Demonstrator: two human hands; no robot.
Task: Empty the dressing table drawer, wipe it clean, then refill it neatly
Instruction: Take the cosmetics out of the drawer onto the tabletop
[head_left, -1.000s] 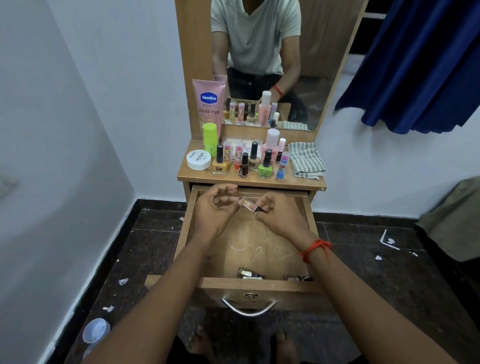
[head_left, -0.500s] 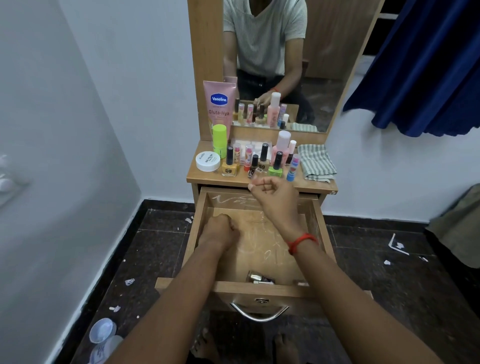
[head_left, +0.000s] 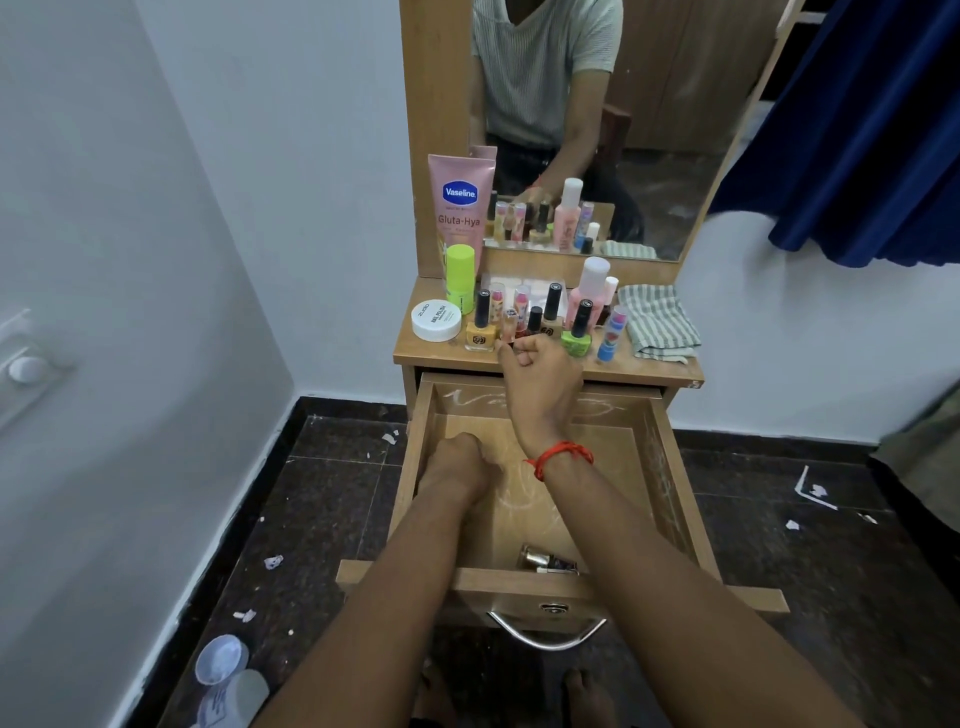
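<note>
The wooden drawer (head_left: 670, 467) is pulled out, its floor smeared with white marks. A couple of small bottles (head_left: 545, 561) lie at its near front. My left hand (head_left: 457, 462) rests as a curled fist on the drawer floor at the left; nothing shows in it. My right hand (head_left: 540, 374), with a red thread at the wrist, reaches over the drawer's back to the table top (head_left: 654, 370) and pinches a small pink tube (head_left: 507, 326) among the standing nail polish bottles (head_left: 480, 325). A folded striped cloth (head_left: 657, 322) lies at the top's right end.
A pink Vaseline tube (head_left: 460, 208), a lime bottle (head_left: 460, 278) and a white jar (head_left: 436, 320) stand at the left of the top, below a mirror (head_left: 649, 130). A blue curtain (head_left: 857, 130) hangs right. Paper scraps and a plastic container (head_left: 223, 670) lie on the dark floor.
My right hand has carried the small tube from above the drawer up to the bottles on the table top. My left hand has dropped to the drawer floor.
</note>
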